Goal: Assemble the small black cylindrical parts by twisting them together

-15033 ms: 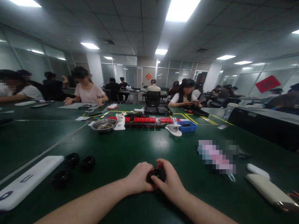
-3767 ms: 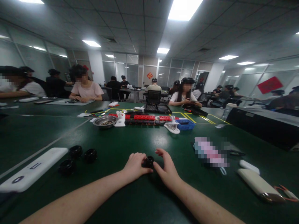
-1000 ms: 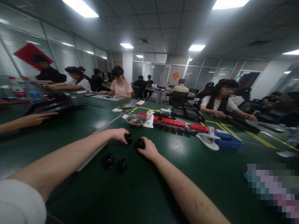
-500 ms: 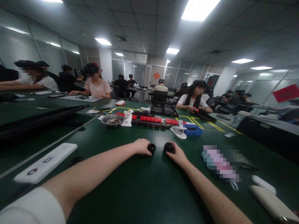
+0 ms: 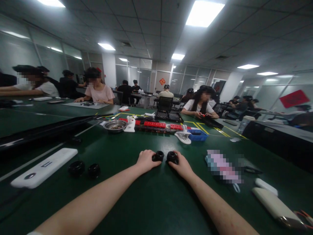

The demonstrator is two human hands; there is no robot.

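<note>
My left hand point(image 5: 145, 161) holds a small black round part point(image 5: 158, 156) against the green table point(image 5: 156, 202). My right hand point(image 5: 181, 166) grips a second black round part point(image 5: 172, 157) right beside the first. The two parts sit a few centimetres apart between my fingertips. Two more black round parts point(image 5: 76, 167) point(image 5: 94, 170) rest on the table to my left, untouched.
A long white device point(image 5: 44, 167) lies at the left. A metal bowl point(image 5: 114, 125), red strips point(image 5: 154, 124), a white clamp point(image 5: 183, 136) and a blue bin point(image 5: 197, 134) sit further ahead. White items point(image 5: 274, 204) lie at the right. Other people work at surrounding tables.
The view has swung back from the left. Both hands, each holding a black part, have come toward me and closer together. Two black parts at the left show again.
</note>
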